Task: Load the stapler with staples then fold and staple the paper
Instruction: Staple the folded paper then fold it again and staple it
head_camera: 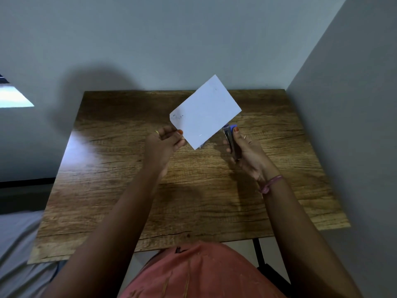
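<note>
Above the wooden table [111, 190], your left hand [164, 143] pinches the folded white paper [205, 112] while your right hand [247, 150] grips the blue stapler [230, 139].

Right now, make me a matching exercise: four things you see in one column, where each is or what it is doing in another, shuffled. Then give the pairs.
1. paper
2. stapler
3. left hand
4. table

A. gripped in the right hand
B. held up in the air, tilted
C. under both arms, against the wall
D. pinching the paper's edge

Pairs: 1-B, 2-A, 3-D, 4-C
</note>
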The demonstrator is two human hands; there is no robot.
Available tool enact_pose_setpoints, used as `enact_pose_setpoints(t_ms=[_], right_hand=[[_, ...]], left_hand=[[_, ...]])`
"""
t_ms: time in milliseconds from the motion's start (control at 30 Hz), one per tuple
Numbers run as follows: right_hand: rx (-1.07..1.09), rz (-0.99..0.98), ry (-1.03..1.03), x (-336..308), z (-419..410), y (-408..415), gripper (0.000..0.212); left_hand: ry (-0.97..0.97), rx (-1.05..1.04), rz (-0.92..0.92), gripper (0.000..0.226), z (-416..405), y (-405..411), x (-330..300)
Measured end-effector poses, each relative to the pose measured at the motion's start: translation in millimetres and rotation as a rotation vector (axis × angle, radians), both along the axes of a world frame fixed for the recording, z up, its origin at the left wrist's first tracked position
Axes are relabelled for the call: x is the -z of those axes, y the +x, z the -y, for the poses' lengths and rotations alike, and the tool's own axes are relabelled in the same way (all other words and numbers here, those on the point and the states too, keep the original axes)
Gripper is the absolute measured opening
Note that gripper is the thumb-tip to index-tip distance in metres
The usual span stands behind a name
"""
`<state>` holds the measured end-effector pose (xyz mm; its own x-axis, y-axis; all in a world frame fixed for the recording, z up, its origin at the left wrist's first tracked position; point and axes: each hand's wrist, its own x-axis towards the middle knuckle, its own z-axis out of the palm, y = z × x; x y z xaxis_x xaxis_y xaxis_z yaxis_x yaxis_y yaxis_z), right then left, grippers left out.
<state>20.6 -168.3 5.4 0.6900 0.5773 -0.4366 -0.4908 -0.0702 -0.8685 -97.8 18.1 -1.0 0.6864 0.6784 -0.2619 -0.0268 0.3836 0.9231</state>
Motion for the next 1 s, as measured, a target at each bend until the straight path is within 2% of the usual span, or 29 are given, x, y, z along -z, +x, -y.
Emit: enact_pose_setpoints(t_ms=[100,167,233,400,533,667,1000], right_hand=[[0.069,-0.023,0.032,11,1,0,0.011],[0.082,0.035,0.008,19,-2,0,0.022],[0.069,0.191,-0.125,27,-6,0,0.03],[0.137,0.668,-0.604,43,-21,4,0.04],[0.2,0.859,-0.769,53,-31,0,0.036],[0.232,0.922,-0.834,59,-36,-3,0.031],[0.257,0.925,-0.826,69,-37,-1,0.04]], left_hand=[[-0.055,-0.048,-0.022,0.016,-1,-2,3],[-0.099,-0.096,-0.032,0.018,-4,-5,6],[-0.147,-0.142,-0.036,0.018,-8,-8,9],[-0.208,-0.222,-0.064,0.013,-14,-19,17],[-0.265,-0.271,-0.088,0.012,-17,-28,25],[-0.313,-0.314,-0.128,0.012,-19,-33,33],[-0.343,-0.311,-0.139,0.012,-19,-41,42]])
